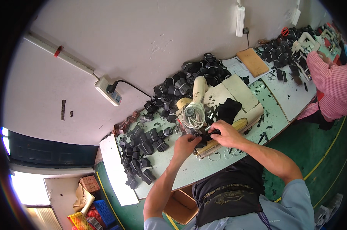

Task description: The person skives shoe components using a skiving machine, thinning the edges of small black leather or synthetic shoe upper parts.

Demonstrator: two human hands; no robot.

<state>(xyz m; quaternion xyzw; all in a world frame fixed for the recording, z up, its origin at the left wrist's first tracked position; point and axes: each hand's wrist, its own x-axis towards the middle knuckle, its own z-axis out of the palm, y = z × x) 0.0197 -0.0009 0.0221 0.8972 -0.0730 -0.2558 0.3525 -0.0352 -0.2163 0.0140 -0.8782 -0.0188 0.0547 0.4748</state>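
My left hand [185, 146] is closed with its fingertips on a small black cloth piece [205, 141] at the working end of a cream sewing machine [199, 90]. From the other side, my right hand [226, 134] pinches the same dark cloth, thumb and fingers together. The needle area is partly hidden by my fingers and the machine's head. A coil of pale cord [196, 117] hangs on the machine. Just beyond my right hand, a heap of loose black cloth [229, 110] lies on the machine bed.
Tied black bundles [146, 147] cover the table's left; more pile up [177, 86] along the wall. Small scissors [263, 137] and dark scraps lie right. A power strip [108, 91] feeds a black cord. A co-worker in a pink checked top [330, 82] sits far right. A cardboard box [181, 205] stands below.
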